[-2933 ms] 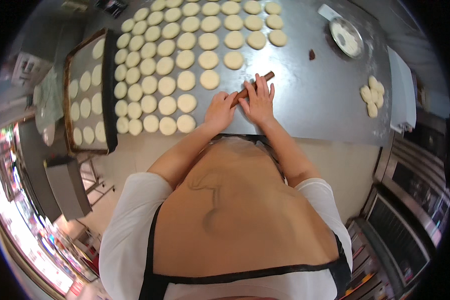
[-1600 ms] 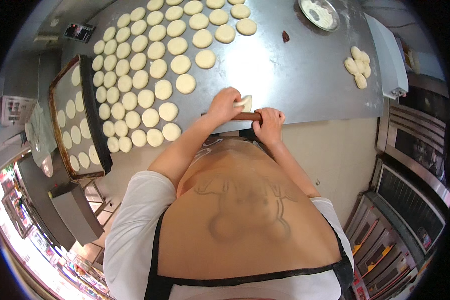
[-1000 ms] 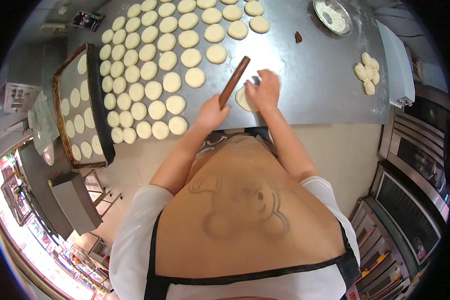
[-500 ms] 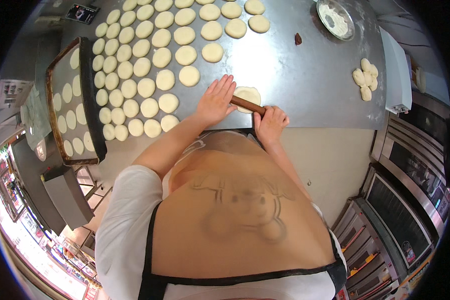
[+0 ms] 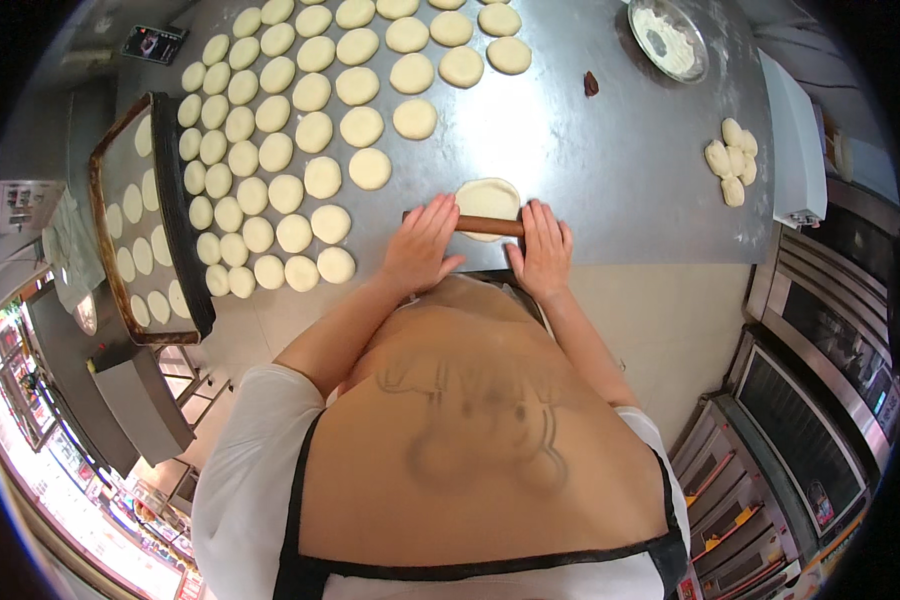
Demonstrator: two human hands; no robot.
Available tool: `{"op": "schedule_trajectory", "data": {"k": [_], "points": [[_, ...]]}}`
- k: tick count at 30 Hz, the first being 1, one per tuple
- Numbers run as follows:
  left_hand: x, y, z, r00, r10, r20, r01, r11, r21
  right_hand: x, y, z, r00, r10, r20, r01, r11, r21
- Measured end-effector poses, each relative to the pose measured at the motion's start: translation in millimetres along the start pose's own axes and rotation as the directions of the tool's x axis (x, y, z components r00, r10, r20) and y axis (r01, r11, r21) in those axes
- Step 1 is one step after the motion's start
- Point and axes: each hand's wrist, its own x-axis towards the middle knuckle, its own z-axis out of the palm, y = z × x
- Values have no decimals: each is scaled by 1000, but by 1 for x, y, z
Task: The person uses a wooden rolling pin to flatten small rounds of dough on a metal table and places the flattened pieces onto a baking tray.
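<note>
A brown wooden rolling pin lies across a flattened dough round at the table's near edge. My left hand rests on the pin's left end, fingers stretched forward over it. On the right end, my right hand holds the pin under its fingers, thumb on the near side. The dough shows on both sides of the pin, mostly beyond it, and has a slightly raised rim. Just left of my left hand begin rows of pale, thick dough discs.
At the far left stands a baking tray with flat dough rounds, a phone beyond it. To the right are a metal bowl of flour, a cluster of dough balls, a small dark red lump and a white box.
The rolling pin has turned from slanted to nearly level and come toward me. My left hand has moved nearer, and my right fingers have straightened forward. The dough round looks wider.
</note>
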Motion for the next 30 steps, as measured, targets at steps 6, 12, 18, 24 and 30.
{"op": "schedule_trajectory", "data": {"k": [6,12,18,24,30], "points": [[99,-42,-29,941,-44,-336,122,969,214,143,20,-3,1000,-9,-24,6,989,-146],[58,-2,0,966,-122,-230,132,991,28,72,31,7,993,-86,80,94,989,-112],[85,14,-25,881,-403,249,470,810,-351,-2,31,-3,991,-101,88,88,986,139],[69,-4,21,977,-175,-119,100,878,-469,15,29,-8,987,-134,85,105,955,278],[-20,3,-37,892,-452,15,106,177,-979,8,23,-24,972,-118,204,68,969,239]]}}
